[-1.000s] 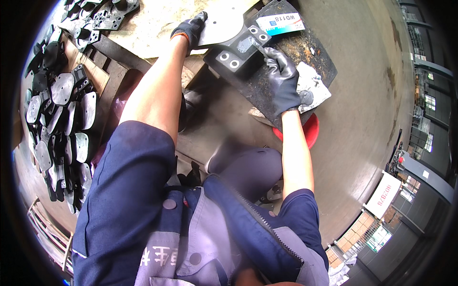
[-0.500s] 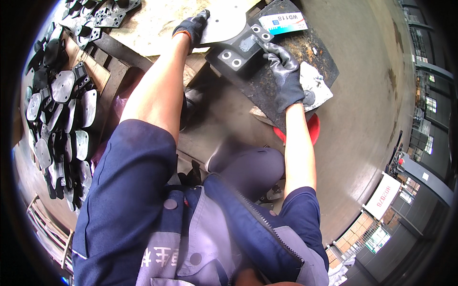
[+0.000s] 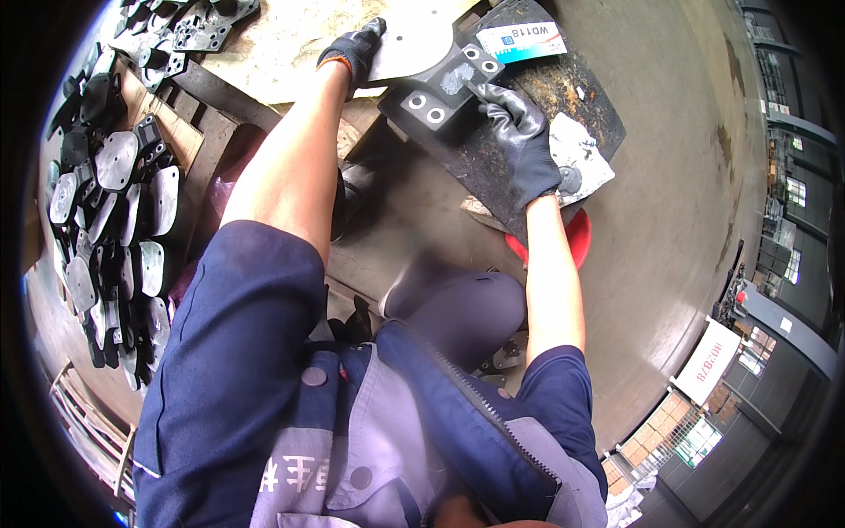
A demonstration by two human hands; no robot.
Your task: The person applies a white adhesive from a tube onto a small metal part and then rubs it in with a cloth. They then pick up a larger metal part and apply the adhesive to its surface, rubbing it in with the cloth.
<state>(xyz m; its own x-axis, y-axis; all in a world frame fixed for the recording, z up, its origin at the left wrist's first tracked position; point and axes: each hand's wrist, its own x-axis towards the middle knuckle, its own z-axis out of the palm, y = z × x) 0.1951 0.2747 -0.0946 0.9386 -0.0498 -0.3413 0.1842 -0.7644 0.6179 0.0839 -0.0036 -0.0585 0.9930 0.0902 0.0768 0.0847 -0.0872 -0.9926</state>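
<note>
In a dark glove with an orange cuff, my left hand (image 3: 356, 53) is closed on the left edge of a metal part. This part has a rounded, pale grey plate (image 3: 412, 42) joined to a black block (image 3: 431, 99) with ringed holes at its ends. A shiny grey smear (image 3: 457, 78) lies on the block's middle. My gloved right hand (image 3: 519, 132) is closed, its fingertips pinched at the smear's right side. Whatever thin thing they may hold is too small to make out.
Under the right hand lies a worn black board (image 3: 585, 92), bearing a white-and-blue card box (image 3: 523, 42) and a stained white cloth (image 3: 581, 158). A red bucket (image 3: 578, 236) stands below. Many metal parts (image 3: 116, 160) are stacked at left, beside wooden pallet boards (image 3: 163, 110).
My right hand has shifted slightly left and down over the block, its fingertips now nearer the smear. My left hand and the metal part stay where they were.
</note>
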